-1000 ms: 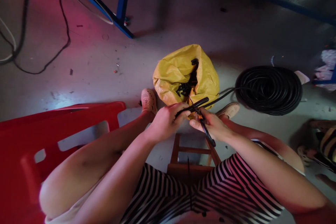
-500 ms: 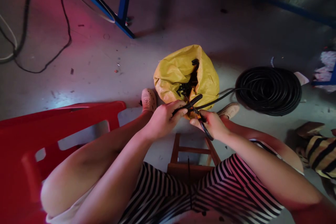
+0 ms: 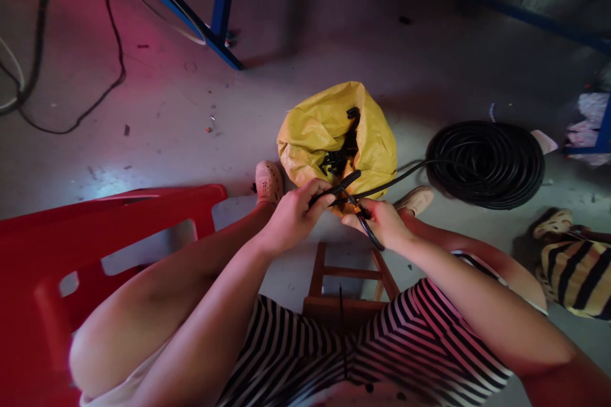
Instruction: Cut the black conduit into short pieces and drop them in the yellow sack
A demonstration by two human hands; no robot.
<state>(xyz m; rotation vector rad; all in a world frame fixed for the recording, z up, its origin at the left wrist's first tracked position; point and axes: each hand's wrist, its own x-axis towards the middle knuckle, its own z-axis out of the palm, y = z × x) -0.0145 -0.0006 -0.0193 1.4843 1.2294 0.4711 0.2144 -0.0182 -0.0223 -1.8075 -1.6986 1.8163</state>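
My left hand (image 3: 298,211) is closed, its thumb and forefinger pinching a black cable (image 3: 372,191) that runs in from the coil on the right. A thicker black tube piece (image 3: 352,179) sticks out of the same grip. My right hand (image 3: 384,224) is wrapped round black-handled scissors (image 3: 370,229). Their blades cross the cable and tube just right of my left fingertips; whether they are fully closed I cannot tell. Below and beyond both hands stands an open yellow sack (image 3: 319,113) with short black pieces (image 3: 337,159) inside.
A large coil of black cable (image 3: 487,168) lies on the floor at right. To the left stands a red plastic stool (image 3: 143,216); a wooden stool (image 3: 353,306) is between my legs. Blue metal frames (image 3: 222,6) are ahead. Another person in striped clothing (image 3: 577,276) is at far right.
The view has shifted slightly, and my hands keep nearly the same pose on the cable and scissors. At far right, the other person's foot and striped clothing show further into view.
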